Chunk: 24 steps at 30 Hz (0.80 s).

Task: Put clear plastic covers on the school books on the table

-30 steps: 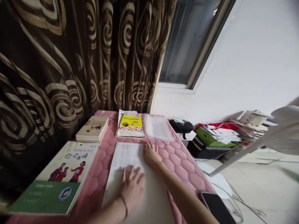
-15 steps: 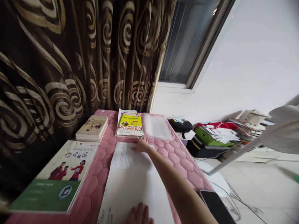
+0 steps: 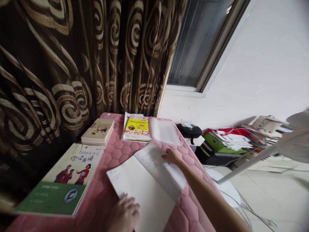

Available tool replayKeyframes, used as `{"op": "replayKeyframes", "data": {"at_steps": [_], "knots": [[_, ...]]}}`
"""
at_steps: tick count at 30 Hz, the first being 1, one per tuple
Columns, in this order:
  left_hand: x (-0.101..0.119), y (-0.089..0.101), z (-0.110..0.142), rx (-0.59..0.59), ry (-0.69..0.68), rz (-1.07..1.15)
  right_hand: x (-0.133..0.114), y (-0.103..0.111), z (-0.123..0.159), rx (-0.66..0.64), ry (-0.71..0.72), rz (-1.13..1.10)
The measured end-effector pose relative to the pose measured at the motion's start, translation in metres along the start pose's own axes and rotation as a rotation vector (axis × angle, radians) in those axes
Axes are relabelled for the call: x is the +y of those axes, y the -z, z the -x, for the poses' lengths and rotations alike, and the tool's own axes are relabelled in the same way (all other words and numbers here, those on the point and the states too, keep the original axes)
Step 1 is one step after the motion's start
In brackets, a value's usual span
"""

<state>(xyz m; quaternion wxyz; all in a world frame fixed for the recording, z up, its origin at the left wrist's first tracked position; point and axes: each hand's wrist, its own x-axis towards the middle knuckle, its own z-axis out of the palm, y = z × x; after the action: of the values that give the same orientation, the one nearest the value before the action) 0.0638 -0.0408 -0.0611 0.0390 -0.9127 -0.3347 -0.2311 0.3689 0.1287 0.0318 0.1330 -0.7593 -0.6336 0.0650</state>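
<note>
A large white paper sheet [image 3: 145, 190] lies turned at an angle on the pink padded surface. Printed lines show on its far right part, which is folded or overlapping; handwriting marks its left corner. My right hand [image 3: 172, 158] holds the right-hand part of the paper near its far edge, fingers drawn together. At the near left edge, my left hand [image 3: 125, 212] has curled fingers closed over the paper, its thumb hidden. To the left of the paper lies a book with a green and cream cover [image 3: 60, 183].
Behind the green book stands a stack of beige books [image 3: 98, 131]. A yellow-covered book [image 3: 137, 126] and clear plastic sleeves [image 3: 165, 131] lie at the far end. A white fan or lamp stand [image 3: 251, 164], cables and piled papers [image 3: 229, 138] occupy the right side.
The paper has turned from lying straight to a slant, its printed part now folded or overlapping at the right. My right hand moved right and nearer; my left hand shifted left to the paper's edge.
</note>
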Motion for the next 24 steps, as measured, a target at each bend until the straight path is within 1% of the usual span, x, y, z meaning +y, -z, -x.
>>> {"op": "replayKeyframes", "data": {"at_steps": [2, 3, 4, 5, 7, 9, 11, 13, 16, 19, 21, 22, 24], "knots": [[-0.024, 0.024, -0.013, -0.03, 0.147, 0.143, 0.028, 0.008, 0.017, -0.051, -0.036, 0.003], [-0.037, 0.032, -0.02, 0.006, 0.275, 0.202, 0.04, 0.011, 0.026, -0.076, -0.064, 0.005], [-0.05, 0.038, -0.028, 0.015, 0.392, 0.256, 0.049, 0.013, 0.035, -0.086, -0.091, 0.0], [-0.062, 0.041, -0.036, 0.019, 0.477, 0.3, 0.056, 0.013, 0.043, -0.086, -0.126, -0.021], [-0.083, 0.042, -0.051, 0.041, 0.575, 0.359, 0.064, 0.01, 0.056, -0.058, -0.185, -0.085], [-0.099, 0.041, -0.06, 0.064, 0.658, 0.378, 0.066, 0.003, 0.064, -0.02, -0.215, -0.143], [-0.109, 0.038, -0.064, 0.065, 0.717, 0.369, 0.066, -0.005, 0.068, 0.019, -0.199, -0.194], [-0.116, 0.035, -0.062, 0.046, 0.726, 0.351, 0.066, -0.011, 0.069, 0.046, -0.19, -0.246], [-0.12, 0.036, -0.058, -0.008, 0.686, 0.333, 0.068, -0.016, 0.069, 0.065, -0.197, -0.289], [-0.111, 0.042, -0.062, -0.064, 0.696, 0.28, 0.069, -0.014, 0.068, 0.077, -0.202, -0.338], [-0.096, 0.041, -0.072, -0.041, 0.69, 0.224, 0.068, -0.01, 0.068, 0.081, -0.207, -0.362], [-0.085, 0.038, -0.08, -0.007, 0.664, 0.207, 0.067, -0.007, 0.068, 0.079, -0.218, -0.367], [-0.059, 0.026, -0.098, 0.085, 0.576, 0.257, 0.063, 0.0, 0.07, 0.057, -0.251, -0.389]]}}
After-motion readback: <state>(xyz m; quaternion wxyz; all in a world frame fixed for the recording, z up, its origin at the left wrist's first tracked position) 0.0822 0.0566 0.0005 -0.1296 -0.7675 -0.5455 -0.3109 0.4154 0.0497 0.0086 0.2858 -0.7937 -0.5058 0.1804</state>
